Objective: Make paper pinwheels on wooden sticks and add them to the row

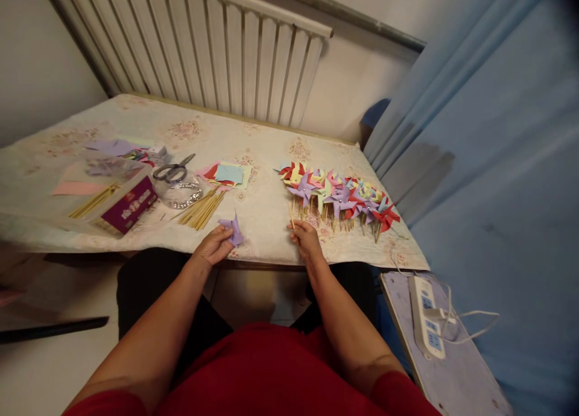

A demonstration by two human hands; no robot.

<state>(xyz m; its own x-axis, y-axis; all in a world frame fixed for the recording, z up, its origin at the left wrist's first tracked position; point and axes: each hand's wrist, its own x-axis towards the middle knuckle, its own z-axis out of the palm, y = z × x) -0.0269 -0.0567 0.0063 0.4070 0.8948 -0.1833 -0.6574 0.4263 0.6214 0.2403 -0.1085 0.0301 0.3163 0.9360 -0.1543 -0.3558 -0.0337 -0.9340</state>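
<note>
My left hand (pixel 212 245) is closed on a folded purple paper pinwheel (pixel 234 229) at the table's near edge. My right hand (pixel 304 235) pinches a thin wooden stick (pixel 291 214) that points up and away. The two hands are apart, with bare tablecloth between them. Just right of my right hand lies a row of several finished paper pinwheels (pixel 339 196) on sticks, in red, purple, yellow and pink. A bundle of loose sticks (pixel 202 209) lies just beyond my left hand.
On the table (pixel 262 157) lie coloured paper squares (pixel 228 173), scissors (pixel 173 170) on a clear round container (pixel 183 193), a purple box (pixel 131 204) and paper scraps at the left. A radiator stands behind. A power strip (pixel 425 313) rests on a board at the right.
</note>
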